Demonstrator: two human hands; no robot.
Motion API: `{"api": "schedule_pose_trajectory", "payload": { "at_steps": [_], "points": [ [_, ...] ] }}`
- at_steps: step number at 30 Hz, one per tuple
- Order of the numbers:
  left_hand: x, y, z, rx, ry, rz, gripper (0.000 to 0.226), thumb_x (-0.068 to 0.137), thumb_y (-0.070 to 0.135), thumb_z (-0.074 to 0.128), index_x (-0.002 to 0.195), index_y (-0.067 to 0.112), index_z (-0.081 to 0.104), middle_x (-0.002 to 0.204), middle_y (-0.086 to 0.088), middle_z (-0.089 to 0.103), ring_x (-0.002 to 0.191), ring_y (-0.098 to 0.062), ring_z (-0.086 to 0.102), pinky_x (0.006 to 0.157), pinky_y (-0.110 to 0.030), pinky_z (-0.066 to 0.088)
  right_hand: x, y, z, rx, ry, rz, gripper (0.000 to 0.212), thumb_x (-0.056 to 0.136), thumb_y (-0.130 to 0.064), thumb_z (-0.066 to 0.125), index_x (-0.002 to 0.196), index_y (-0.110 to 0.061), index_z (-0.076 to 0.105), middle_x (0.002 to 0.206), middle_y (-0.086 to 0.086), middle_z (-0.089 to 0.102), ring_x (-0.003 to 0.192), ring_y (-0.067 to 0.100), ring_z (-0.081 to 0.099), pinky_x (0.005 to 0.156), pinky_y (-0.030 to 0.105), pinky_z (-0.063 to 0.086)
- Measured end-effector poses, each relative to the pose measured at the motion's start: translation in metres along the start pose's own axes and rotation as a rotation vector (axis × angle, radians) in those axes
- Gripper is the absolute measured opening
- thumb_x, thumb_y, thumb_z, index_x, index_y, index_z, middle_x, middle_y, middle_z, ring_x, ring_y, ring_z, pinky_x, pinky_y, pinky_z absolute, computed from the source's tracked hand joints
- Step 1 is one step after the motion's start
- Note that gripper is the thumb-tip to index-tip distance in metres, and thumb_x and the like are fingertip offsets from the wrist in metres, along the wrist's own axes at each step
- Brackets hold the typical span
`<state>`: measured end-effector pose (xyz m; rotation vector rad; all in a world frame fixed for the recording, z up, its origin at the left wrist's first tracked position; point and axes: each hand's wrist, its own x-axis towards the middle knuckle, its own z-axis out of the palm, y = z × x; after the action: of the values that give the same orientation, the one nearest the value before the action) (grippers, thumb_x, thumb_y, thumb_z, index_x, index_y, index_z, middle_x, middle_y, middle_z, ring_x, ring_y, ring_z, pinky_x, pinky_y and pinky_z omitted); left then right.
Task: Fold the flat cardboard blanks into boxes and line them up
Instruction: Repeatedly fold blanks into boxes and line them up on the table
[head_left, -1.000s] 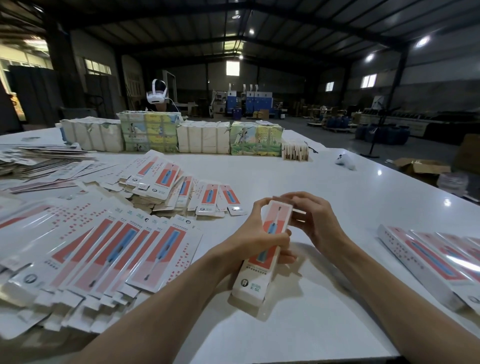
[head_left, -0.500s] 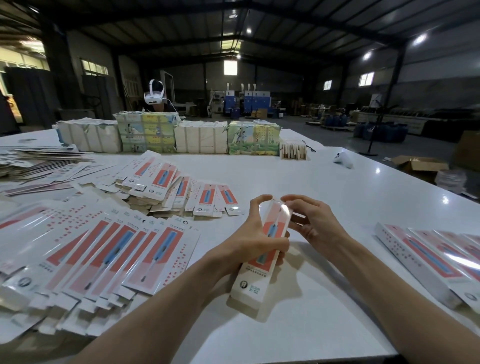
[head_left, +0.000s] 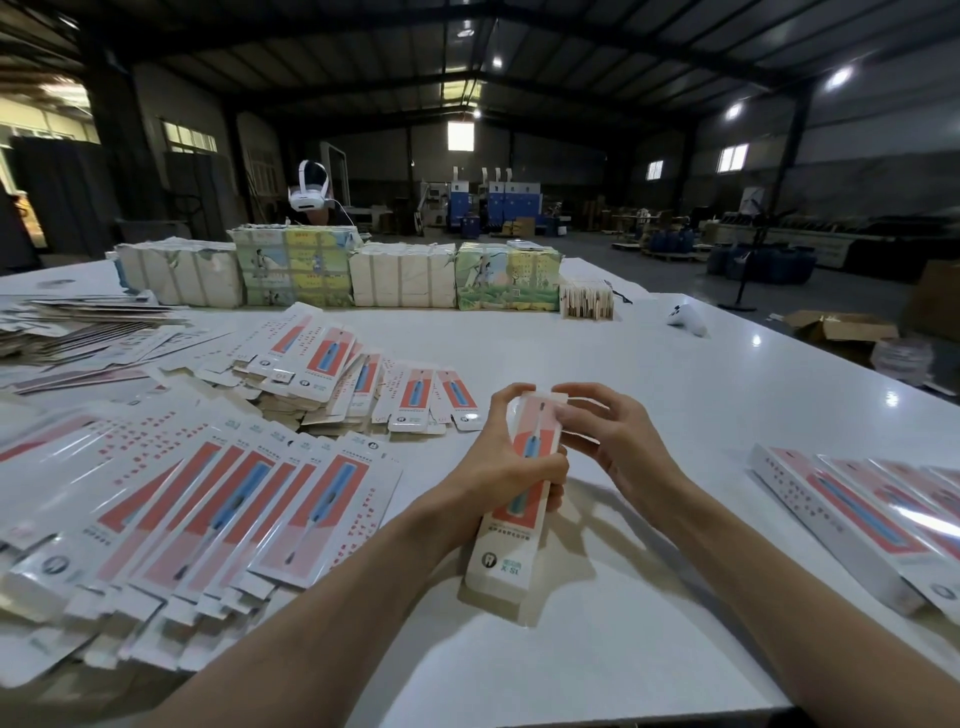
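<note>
Head view puts the half-made box (head_left: 506, 566) right in the middle, stood on its lower end on the white table (head_left: 675, 374) and leaning away, probably so the tabletop braces it while the top gets closed. Round its middle the left hand (head_left: 493, 467) has fingers wrapped tight to keep it square. The right hand (head_left: 618, 447) curls its fingertips onto the upper end, pinching at what I take to be the tuck flap. Off to the left the flat blanks (head_left: 208, 509) lie fanned in a heap within easy reach, and the finished boxes (head_left: 857, 525) sit side by side at the right, so work looks to flow across. Wrapped bundles (head_left: 405, 280) line the far edge, a person in a white headset (head_left: 309, 195) behind them, in a dim steel-roofed warehouse.
</note>
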<state>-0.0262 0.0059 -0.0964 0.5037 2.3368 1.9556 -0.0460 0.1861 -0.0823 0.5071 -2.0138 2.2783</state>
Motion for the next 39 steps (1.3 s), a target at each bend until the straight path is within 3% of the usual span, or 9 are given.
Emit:
{"api": "schedule_pose_trajectory", "payload": {
  "at_steps": [9, 15, 17, 20, 25, 27, 30, 33, 39],
  "points": [
    [-0.003, -0.002, -0.002, -0.057, -0.023, -0.022, 0.089, 0.08, 0.016, 0.08, 0.14, 0.052, 0.026, 0.11, -0.015, 0.069, 0.075, -0.022, 0.078, 0.065, -0.027, 0.061, -0.006, -0.001, -0.002, -0.104, -0.013, -0.066, 0.023, 0.097, -0.014, 0.075, 0.113, 0.002, 0.073, 0.107, 0.014, 0.079, 0.102, 0.028, 0.078, 0.085, 0.034, 0.064],
    [0.002, -0.007, 0.003, -0.265, 0.067, -0.15, 0.111, 0.078, 0.029, 0.089, 0.148, 0.061, 0.009, 0.111, -0.011, 0.073, 0.086, -0.031, 0.08, 0.072, -0.04, 0.065, -0.005, 0.005, 0.009, -0.322, 0.048, -0.129, 0.027, 0.105, -0.022, 0.064, 0.131, -0.017, 0.066, 0.12, 0.001, 0.073, 0.106, 0.018, 0.075, 0.084, 0.03, 0.063],
    [0.005, -0.007, 0.003, -0.38, 0.107, -0.206, 0.097, 0.079, 0.048, 0.084, 0.154, 0.044, 0.023, 0.101, -0.009, 0.078, 0.089, -0.032, 0.08, 0.076, -0.046, 0.066, -0.005, 0.007, 0.011, -0.5, 0.071, -0.214, 0.03, 0.106, -0.025, 0.062, 0.136, -0.027, 0.06, 0.122, -0.004, 0.064, 0.105, 0.013, 0.07, 0.084, 0.024, 0.06],
    [0.004, -0.001, 0.002, -0.57, 0.116, -0.186, 0.061, 0.092, 0.056, 0.069, 0.132, 0.012, 0.058, 0.097, -0.015, 0.076, 0.095, -0.032, 0.076, 0.1, -0.058, 0.058, -0.007, 0.01, 0.011, -0.677, 0.037, -0.317, 0.019, 0.107, -0.027, 0.06, 0.124, -0.033, 0.062, 0.115, 0.0, 0.059, 0.099, 0.003, 0.065, 0.08, 0.014, 0.054],
    [-0.001, 0.009, 0.004, -0.785, 0.035, -0.164, 0.064, 0.1, 0.052, 0.063, 0.146, 0.009, 0.049, 0.131, -0.026, 0.068, 0.119, -0.04, 0.07, 0.104, -0.064, 0.053, -0.011, 0.008, 0.018, -0.789, -0.044, -0.256, 0.027, 0.106, -0.05, 0.052, 0.11, -0.031, 0.072, 0.103, -0.007, 0.06, 0.099, 0.005, 0.061, 0.081, 0.023, 0.049],
    [-0.004, 0.011, 0.0, -0.75, -0.043, -0.164, 0.066, 0.099, 0.058, 0.061, 0.144, 0.01, 0.056, 0.121, -0.019, 0.073, 0.113, -0.035, 0.073, 0.093, -0.056, 0.059, -0.012, 0.005, 0.02, -0.865, -0.054, -0.251, 0.031, 0.099, -0.063, 0.056, 0.105, -0.034, 0.068, 0.102, -0.008, 0.056, 0.1, 0.003, 0.054, 0.079, 0.023, 0.043],
    [-0.006, 0.012, -0.003, -0.671, -0.068, -0.158, 0.059, 0.096, 0.068, 0.059, 0.117, 0.017, 0.079, 0.11, -0.01, 0.078, 0.109, -0.026, 0.075, 0.092, -0.046, 0.061, -0.017, 0.001, 0.025, -0.972, -0.095, -0.223, 0.054, 0.085, -0.074, 0.065, 0.114, -0.03, 0.056, 0.106, -0.011, 0.049, 0.099, 0.004, 0.055, 0.072, 0.018, 0.049],
    [-0.005, 0.012, 0.002, -0.472, -0.005, -0.151, 0.057, 0.103, 0.069, 0.043, 0.137, 0.025, 0.059, 0.128, -0.005, 0.074, 0.119, -0.02, 0.072, 0.097, -0.039, 0.059, -0.023, -0.006, 0.019, -0.976, -0.006, -0.227, 0.05, 0.089, -0.056, 0.075, 0.123, -0.028, 0.053, 0.111, -0.008, 0.049, 0.097, 0.009, 0.062, 0.071, 0.015, 0.053],
    [-0.01, 0.001, 0.007, -0.077, -0.02, -0.061, 0.027, 0.11, 0.026, 0.054, 0.114, 0.022, 0.08, 0.112, -0.007, 0.076, 0.086, -0.014, 0.073, 0.084, -0.028, 0.06, -0.048, -0.027, -0.045, -1.285, 0.119, -0.068, 0.056, 0.092, -0.052, 0.074, 0.136, -0.028, 0.048, 0.118, -0.006, 0.044, 0.099, 0.017, 0.06, 0.072, 0.024, 0.053]
  ]
}}
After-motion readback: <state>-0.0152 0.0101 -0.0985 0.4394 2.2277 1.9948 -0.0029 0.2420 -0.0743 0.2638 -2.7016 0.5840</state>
